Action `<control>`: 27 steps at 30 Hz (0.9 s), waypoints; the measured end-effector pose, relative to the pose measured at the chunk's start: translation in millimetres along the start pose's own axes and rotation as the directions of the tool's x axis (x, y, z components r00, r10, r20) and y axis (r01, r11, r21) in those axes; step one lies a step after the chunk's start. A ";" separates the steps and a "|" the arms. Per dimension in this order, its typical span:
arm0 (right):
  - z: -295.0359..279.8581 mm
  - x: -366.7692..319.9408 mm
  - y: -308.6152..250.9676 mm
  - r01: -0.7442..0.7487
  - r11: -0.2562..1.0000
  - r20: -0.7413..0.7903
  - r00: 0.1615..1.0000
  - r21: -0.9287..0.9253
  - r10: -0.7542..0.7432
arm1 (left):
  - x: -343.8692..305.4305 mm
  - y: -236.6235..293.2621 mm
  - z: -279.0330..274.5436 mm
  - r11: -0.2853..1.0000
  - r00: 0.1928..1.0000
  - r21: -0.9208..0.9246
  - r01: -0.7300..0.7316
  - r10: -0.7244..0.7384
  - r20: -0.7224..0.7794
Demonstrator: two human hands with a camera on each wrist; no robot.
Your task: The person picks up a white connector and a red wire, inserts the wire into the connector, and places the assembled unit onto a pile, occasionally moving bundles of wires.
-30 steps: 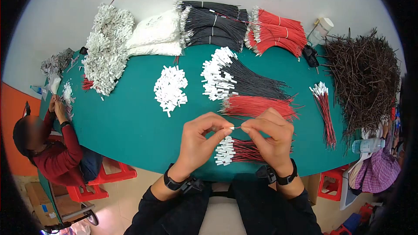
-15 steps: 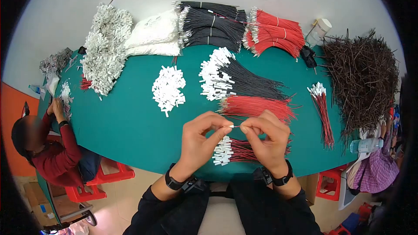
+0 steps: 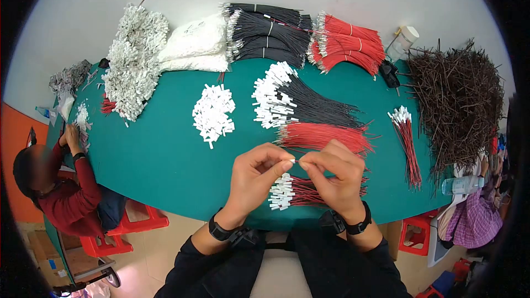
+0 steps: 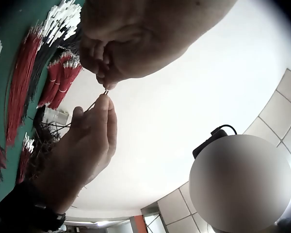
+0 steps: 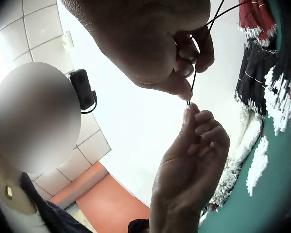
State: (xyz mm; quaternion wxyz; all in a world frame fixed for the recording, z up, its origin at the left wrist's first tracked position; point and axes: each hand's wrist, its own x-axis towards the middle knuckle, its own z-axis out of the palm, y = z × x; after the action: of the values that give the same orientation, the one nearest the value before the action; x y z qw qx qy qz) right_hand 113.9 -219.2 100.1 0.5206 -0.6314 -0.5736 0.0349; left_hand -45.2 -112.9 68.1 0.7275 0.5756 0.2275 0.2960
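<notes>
Pinching white connector [image 3: 292, 161] in left hand [image 3: 247, 179], thin wires [image 5: 193, 81] in right hand [image 3: 343, 179], near table's [image 3: 182, 196] front edge; probably handling light, bendy; best gripping close behind tips.

The connector [image 3: 292, 161] in the left hand [image 3: 255, 174] is white; the wire [image 5: 193, 80] in the right hand [image 3: 334, 179] looks dark from the right wrist view. The surface [image 3: 165, 168] is solid green. Its loose pile [image 3: 213, 113] is plain white, the front bunch [image 3: 303, 190] dark red with white ends, the red row [image 3: 326, 137] brighter, the fanned bunch [image 3: 323, 102] black with white ends. Banded bundles show black [image 3: 270, 33] and red [image 3: 352, 41], each with a pale band. The tangled heap [image 3: 458, 99] is dark brown, the stools [image 3: 146, 218] red, the hanging cloth [image 3: 476, 218] purple plaid.
</notes>
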 end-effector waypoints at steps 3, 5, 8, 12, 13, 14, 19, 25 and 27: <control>-2.1 -0.9 1.6 0.019 1.000 0.034 0.999 -0.012 -0.019 | 0.3 -0.6 -1.0 1.000 1.000 0.002 0.023 -0.023 0.003; -6.2 0.0 2.2 0.006 1.000 0.088 0.996 -0.028 -0.003 | 0.7 -0.8 -1.3 1.000 1.000 0.003 0.019 -0.020 0.016; -18.9 -3.7 0.9 -0.030 0.994 0.193 0.980 -0.103 0.049 | -1.1 -6.0 -8.8 0.959 0.998 0.278 -0.052 0.040 0.051; -44.6 -24.2 11.5 -0.063 0.962 0.451 0.874 -0.265 0.181 | -11.6 -32.2 -16.2 0.810 0.970 0.545 -0.216 0.112 0.217; -49.2 -33.0 16.4 -0.073 0.957 0.554 0.802 -0.281 0.224 | -13.8 -36.8 -17.4 0.748 0.950 0.602 -0.279 0.121 0.289; -51.0 -36.4 18.4 -0.083 0.951 0.645 0.717 -0.299 0.265 | -12.4 -35.9 -18.1 0.748 0.949 0.601 -0.280 0.123 0.289; -41.7 -21.4 23.8 -0.017 0.902 0.524 0.809 -0.431 0.265 | 14.1 -24.0 -30.2 0.646 0.948 0.703 -0.299 0.113 0.299; 20.7 -13.2 81.9 0.194 0.823 0.525 0.839 -0.535 0.144 | 94.7 -52.4 -60.9 0.284 0.939 0.929 -0.238 0.311 0.146; 29.5 -12.8 90.6 0.250 0.783 0.544 0.829 -0.570 0.131 | 99.9 -56.1 -60.3 0.267 0.944 0.935 -0.234 0.291 0.153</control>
State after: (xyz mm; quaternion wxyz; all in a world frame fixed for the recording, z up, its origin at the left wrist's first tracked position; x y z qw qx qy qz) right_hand 153.0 -192.5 16.4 0.0951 -0.7087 -0.6990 0.0097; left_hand -4.2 -10.4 0.4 0.1892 0.9119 0.2764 0.2373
